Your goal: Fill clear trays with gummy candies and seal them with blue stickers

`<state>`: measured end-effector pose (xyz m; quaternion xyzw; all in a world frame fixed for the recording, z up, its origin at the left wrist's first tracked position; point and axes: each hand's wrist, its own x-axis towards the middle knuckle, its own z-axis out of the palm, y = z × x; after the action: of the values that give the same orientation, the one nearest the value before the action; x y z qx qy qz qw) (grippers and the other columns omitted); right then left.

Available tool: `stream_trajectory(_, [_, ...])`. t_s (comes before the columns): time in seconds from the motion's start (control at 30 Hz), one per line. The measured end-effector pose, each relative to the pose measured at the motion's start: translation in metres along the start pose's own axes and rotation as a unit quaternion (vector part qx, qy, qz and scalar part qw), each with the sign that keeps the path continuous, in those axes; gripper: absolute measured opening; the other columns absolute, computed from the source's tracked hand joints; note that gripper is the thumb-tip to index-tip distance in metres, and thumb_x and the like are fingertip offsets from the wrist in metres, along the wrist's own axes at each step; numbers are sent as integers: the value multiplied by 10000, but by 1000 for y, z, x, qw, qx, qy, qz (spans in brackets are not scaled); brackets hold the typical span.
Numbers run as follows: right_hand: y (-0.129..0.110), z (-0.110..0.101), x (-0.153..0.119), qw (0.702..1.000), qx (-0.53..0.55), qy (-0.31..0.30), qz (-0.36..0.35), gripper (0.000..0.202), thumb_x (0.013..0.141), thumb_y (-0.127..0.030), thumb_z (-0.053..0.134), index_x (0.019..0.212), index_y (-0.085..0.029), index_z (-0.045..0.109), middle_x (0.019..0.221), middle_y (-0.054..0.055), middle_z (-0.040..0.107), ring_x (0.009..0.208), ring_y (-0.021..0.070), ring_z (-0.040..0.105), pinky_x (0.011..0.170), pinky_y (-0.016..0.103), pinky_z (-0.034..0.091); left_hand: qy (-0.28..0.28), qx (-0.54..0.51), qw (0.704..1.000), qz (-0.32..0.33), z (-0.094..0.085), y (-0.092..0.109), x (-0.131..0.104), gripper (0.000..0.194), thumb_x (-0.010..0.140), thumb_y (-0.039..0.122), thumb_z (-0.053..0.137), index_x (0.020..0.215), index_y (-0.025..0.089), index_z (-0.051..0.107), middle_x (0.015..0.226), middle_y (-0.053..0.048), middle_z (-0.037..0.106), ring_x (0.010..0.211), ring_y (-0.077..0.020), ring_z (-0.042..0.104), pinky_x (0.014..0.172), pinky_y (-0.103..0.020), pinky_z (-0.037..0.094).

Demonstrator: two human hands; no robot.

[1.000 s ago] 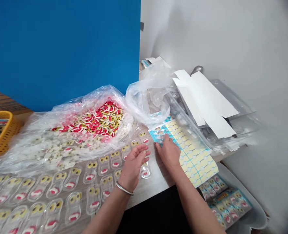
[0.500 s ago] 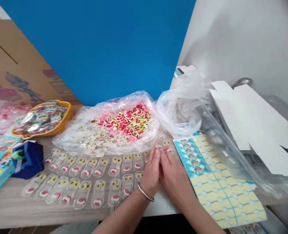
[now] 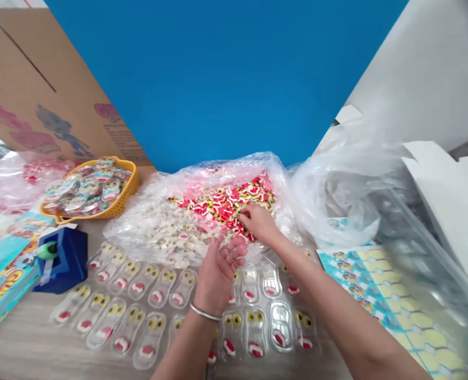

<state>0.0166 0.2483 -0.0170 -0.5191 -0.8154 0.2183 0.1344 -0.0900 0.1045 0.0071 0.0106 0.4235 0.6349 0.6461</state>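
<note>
Loose red-and-white mouth pieces and yellow eye pieces (image 3: 222, 203) lie heaped in a clear plastic bag (image 3: 139, 216). My right hand (image 3: 259, 221) reaches into this heap with fingertips pinched together; whatever sits between them is too small to make out. Just in front of the bag, my left hand (image 3: 218, 269) is turned palm up, fingers apart and slightly curled, and I see nothing held in it. Below and beside it, clear plastic shells (image 3: 149, 338) lie in two rows on the table, many showing a pair of yellow eyes and a red mouth. My forearms hide some shells.
A yellow basket (image 3: 119, 203) of filled packs and a blue tape dispenser (image 3: 69, 258) stand at left, near a colourful box (image 3: 12, 285). Printed yellow-and-blue sheets (image 3: 380, 285) lie at right under clear plastic. A cardboard box (image 3: 28, 68) and blue panel (image 3: 234, 79) stand behind.
My hands, pressed together over the shells before, are now apart. The right has moved forward into the heap of pieces; the left has turned palm up. The view has shifted somewhat left.
</note>
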Motion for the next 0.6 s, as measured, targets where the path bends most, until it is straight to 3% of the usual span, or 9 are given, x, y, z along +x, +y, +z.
stream_trajectory(0.13, [7,10,9,1000,-2,-22,1,67,798,-156,592,801,-181,654,813,18,667,766,146,576,694,223,381,2,-2,1000,-14,-6,1,6,429,885,430,582,1247,203,555,990,-101,730,751,-165,693,668,-264,527])
stream_trajectory(0.23, [13,11,8,1000,-5,-30,8,113,777,-117,565,834,-174,644,790,7,660,714,135,562,650,216,370,2,-6,1000,-19,-10,3,10,410,897,423,567,1240,199,567,989,-105,732,753,-169,695,673,-270,531])
stream_trajectory(0.4, [9,11,11,1000,-19,-23,10,226,791,-134,567,997,-173,653,941,46,662,793,156,572,726,236,385,10,-15,1000,-25,-10,5,14,336,896,418,562,1145,195,598,1032,-118,732,829,-203,715,719,-306,544])
stream_trajectory(0.5, [6,13,10,999,-33,-16,0,212,814,-146,554,993,-186,661,992,63,643,831,168,572,762,251,388,16,-15,1000,-22,-6,4,15,254,874,381,592,1032,186,634,997,-88,730,848,-214,718,707,-306,543])
stream_trajectory(0.6, [9,13,6,1000,-19,12,-17,169,828,-146,529,934,-180,656,916,51,635,815,168,566,760,252,396,15,-2,1000,-11,-4,1,17,250,843,358,635,1011,174,650,925,-57,718,763,-178,703,634,-268,520])
